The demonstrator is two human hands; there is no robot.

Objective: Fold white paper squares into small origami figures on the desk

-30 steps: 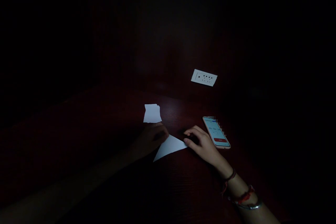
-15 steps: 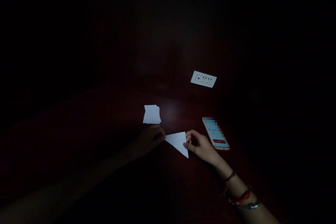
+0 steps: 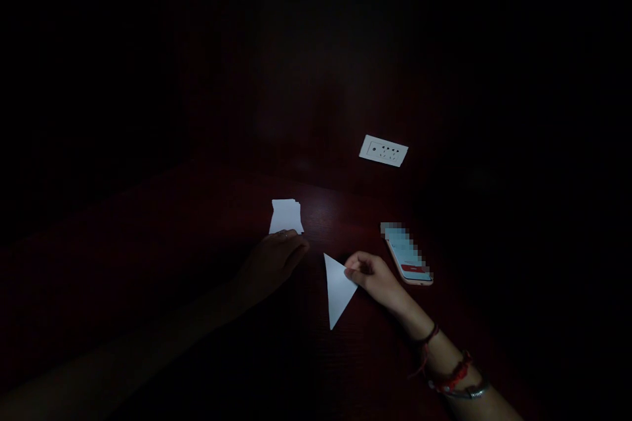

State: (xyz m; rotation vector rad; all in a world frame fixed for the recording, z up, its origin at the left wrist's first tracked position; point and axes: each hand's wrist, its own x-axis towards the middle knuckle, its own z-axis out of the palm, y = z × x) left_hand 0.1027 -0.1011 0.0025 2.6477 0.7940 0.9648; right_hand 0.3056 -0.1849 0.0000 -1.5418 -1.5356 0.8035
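My right hand (image 3: 372,276) pinches a white paper folded into a triangle (image 3: 338,293) between thumb and fingers at its right corner. One point of the triangle faces up and away, another faces down toward me. To the left, my left hand (image 3: 276,258) is in shadow, with its fingers bent and close together and no paper in them. It is apart from the triangle. Just beyond its knuckles lies a small stack of white paper sheets (image 3: 286,215), whose near edge the hand partly covers.
A phone (image 3: 409,255) with a lit, partly blurred screen lies on the dark reddish table (image 3: 340,210), right of my right hand. A white socket plate (image 3: 384,150) is on the dark wall behind. The surroundings are very dark.
My left hand has let go of the triangle's left corner and drawn slightly left. The folded paper has turned in my right hand, its long point now facing down toward me.
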